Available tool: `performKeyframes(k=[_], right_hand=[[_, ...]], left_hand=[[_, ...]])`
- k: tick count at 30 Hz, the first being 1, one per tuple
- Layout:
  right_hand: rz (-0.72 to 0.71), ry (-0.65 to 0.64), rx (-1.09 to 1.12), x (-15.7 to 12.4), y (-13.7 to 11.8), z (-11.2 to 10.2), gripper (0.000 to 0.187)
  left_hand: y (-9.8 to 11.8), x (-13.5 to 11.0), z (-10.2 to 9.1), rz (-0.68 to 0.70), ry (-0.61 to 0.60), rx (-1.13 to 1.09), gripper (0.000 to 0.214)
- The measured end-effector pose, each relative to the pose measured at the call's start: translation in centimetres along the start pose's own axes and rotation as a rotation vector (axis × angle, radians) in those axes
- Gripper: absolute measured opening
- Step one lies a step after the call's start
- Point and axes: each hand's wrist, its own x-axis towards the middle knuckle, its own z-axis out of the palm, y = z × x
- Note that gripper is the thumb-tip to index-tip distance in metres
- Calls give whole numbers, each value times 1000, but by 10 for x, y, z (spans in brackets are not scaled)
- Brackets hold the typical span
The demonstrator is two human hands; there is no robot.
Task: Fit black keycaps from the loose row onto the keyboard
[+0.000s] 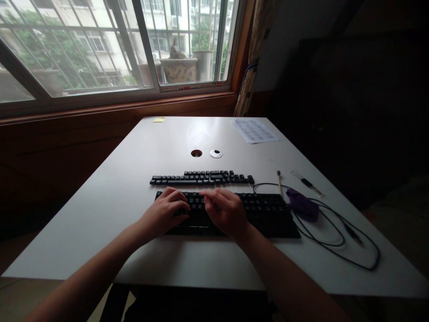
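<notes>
A black keyboard (275, 222) lies near the front of the white table. Its upper rows carry keycaps, while the part closer to me looks bare and dark. My left hand (169, 208) rests over the keyboard's left end, fingers bent and slightly apart, touching it. Over the middle, my right hand (229, 212) has thumb and fingers drawn together at the upper key rows; whatever is between the fingertips is hidden. Behind the keyboard, loose black keycaps (181, 182) stand in rows.
Right of the keyboard are a coiled black cable (335, 243), a purple cloth (303, 205), a small brush (279, 181) and a wire keycap puller (306, 182). Farther back lie printed sheets (256, 131), a yellow note (158, 120), a table hole (196, 153) and its round cover (216, 154).
</notes>
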Motion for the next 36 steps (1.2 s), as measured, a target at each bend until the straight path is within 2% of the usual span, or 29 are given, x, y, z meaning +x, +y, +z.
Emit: performKeyframes(k=[9, 17, 24, 28, 36], right_hand=[[8, -26, 9, -1, 1, 1, 18], [56, -155, -64, -3, 7, 6, 18], [83, -160, -44, -3, 7, 6, 18], [91, -178, -40, -3, 8, 6, 18], [81, -172, -44, -5, 9, 8, 17]], left_hand=[[5, 5, -5, -10, -50, 32, 15], [6, -1, 5, -40, 20, 35, 17], [10, -9, 13, -143, 67, 55, 17], [18, -3, 5, -133, 13, 125, 15], [37, 21, -9, -42, -200, 365, 5]])
